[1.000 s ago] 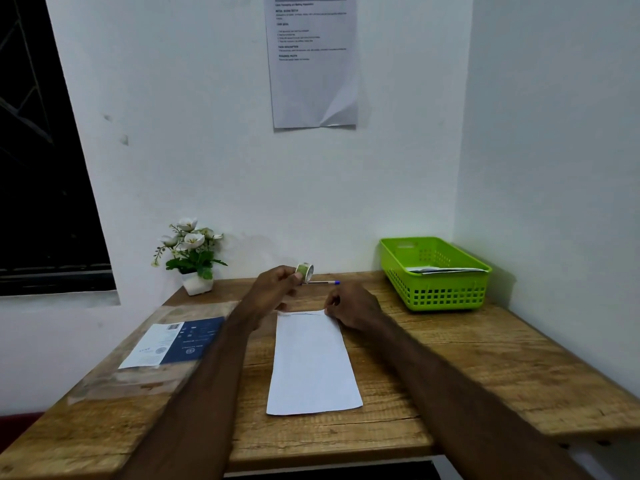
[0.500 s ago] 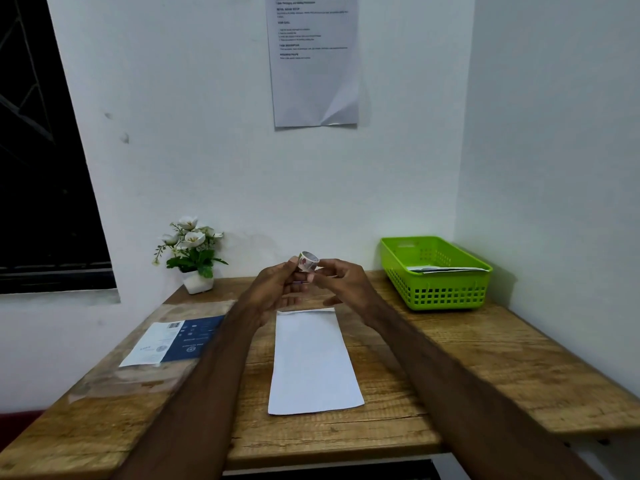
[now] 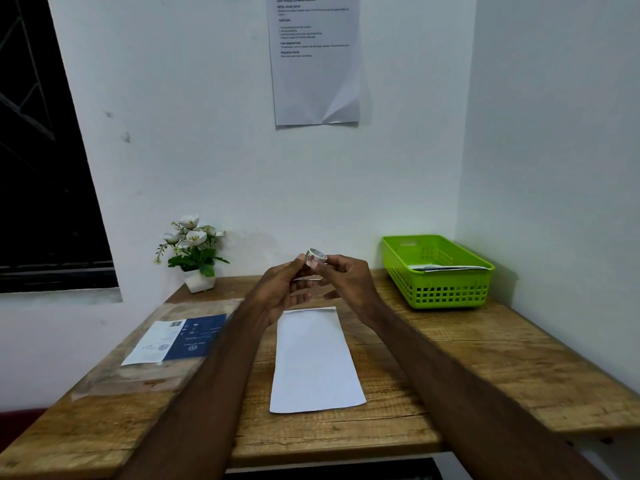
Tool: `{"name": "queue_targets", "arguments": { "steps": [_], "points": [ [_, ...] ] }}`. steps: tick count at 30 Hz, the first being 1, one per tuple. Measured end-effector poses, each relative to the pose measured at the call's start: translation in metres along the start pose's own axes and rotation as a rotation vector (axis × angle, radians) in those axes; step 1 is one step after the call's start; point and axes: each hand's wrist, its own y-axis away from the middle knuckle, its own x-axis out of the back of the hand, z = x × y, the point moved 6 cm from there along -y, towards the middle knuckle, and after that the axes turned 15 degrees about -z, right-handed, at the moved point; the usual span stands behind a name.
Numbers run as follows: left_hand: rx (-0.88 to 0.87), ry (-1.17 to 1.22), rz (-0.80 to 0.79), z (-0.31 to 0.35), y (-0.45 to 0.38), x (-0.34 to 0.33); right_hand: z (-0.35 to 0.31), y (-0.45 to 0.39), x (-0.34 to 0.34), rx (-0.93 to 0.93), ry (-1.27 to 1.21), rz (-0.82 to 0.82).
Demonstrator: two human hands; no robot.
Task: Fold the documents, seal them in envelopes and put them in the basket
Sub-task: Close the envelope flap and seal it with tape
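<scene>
A rough, grainy wooden table [image 3: 485,358] is seen, bearing a matt white paper envelope [image 3: 315,362], a glossy clear plastic sleeve [image 3: 138,372] and a perforated green plastic basket [image 3: 446,292]. Creased paper [image 3: 315,60] is fixed to the matt wall.

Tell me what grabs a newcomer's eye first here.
Both hands, left hand and right hand, pinch a small tape roll above the white envelope at the table's middle. A bright green basket holding papers sits at the back right corner.

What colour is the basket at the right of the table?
Bright lime green, with a grid of small holes in its walls. The basket shows in the head view.
</scene>
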Motion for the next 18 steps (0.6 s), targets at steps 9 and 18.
{"name": "queue_targets", "arguments": {
  "steps": [9, 18],
  "points": [
    [-0.038, 0.110, -0.031, 0.006, 0.004, -0.016, -0.004, 0.000, -0.001, 0.044, 0.011, 0.059],
    [-0.142, 0.195, 0.016, 0.005, 0.000, -0.020, -0.004, 0.001, 0.000, 0.074, 0.005, 0.246]
  ]
}}
